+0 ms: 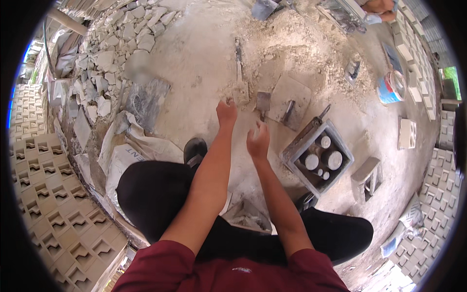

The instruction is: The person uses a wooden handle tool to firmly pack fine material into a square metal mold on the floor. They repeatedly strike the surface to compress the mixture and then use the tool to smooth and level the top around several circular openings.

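Note:
My left hand (226, 116) is in the middle over the dusty ground, its fingers curled closed; what they hold, if anything, is hidden. Just beyond it lies a long, dust-covered bar-shaped tool (239, 68). My right hand (258, 140) is a little nearer and to the right, fingers apart and nothing visible in it. Its fingertips are close below the handle of a small flat-bladed trowel (263, 101). Beside the trowel is a flat, dusty plate (296, 97) with a dark handle-like piece (289, 111) on it. Right of my right hand stands a square metal mould (297, 168) holding several round cylinders.
A heap of crumbly pale material (311, 48) spreads ahead. Broken slabs (103, 61) pile up at the left, by a crumpled sack (124, 160). Moulded blocks (63, 204) line both sides. A bucket (389, 90) and a single block (406, 134) stand right. Another person's arm (379, 7) shows at the far right.

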The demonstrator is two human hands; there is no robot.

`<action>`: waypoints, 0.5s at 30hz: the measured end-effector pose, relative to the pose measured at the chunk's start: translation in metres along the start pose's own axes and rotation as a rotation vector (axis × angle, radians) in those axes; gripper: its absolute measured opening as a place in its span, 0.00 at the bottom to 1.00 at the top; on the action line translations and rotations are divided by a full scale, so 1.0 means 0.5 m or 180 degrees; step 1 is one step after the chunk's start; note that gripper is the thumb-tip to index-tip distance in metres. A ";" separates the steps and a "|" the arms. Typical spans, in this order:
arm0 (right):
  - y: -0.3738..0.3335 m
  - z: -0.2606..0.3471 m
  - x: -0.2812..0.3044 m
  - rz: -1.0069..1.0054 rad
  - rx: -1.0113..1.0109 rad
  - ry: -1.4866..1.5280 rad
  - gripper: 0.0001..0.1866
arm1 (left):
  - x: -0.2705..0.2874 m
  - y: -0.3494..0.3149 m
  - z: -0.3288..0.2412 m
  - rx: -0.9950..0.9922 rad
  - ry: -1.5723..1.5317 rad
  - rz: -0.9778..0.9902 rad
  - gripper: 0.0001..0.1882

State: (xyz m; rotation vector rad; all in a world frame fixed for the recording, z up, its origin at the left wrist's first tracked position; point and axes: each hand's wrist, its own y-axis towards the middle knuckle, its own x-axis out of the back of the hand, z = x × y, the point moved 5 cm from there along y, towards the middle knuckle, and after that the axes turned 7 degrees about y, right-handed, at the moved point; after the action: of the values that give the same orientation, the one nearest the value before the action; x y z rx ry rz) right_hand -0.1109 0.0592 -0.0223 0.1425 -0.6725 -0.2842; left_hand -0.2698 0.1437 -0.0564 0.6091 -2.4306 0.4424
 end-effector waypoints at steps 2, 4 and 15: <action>0.130 -0.018 -0.056 0.0386 -0.0432 0.0686 0.14 | -0.028 0.039 -0.029 -0.0190 -0.0059 0.0175 0.20; 0.244 -0.036 -0.098 0.0886 -0.0709 0.0720 0.12 | -0.060 0.064 -0.047 -0.0225 -0.0278 0.0450 0.23; 0.408 0.008 -0.286 0.1746 -0.0328 -0.1114 0.22 | -0.102 0.249 0.040 0.1529 -0.3015 -0.0651 0.33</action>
State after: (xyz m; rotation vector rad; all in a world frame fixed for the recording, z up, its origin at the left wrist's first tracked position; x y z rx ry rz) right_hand -0.1764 0.2966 -0.0588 -0.1959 -1.0108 0.1906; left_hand -0.3065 0.2555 -0.1242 1.5400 -3.0825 0.7913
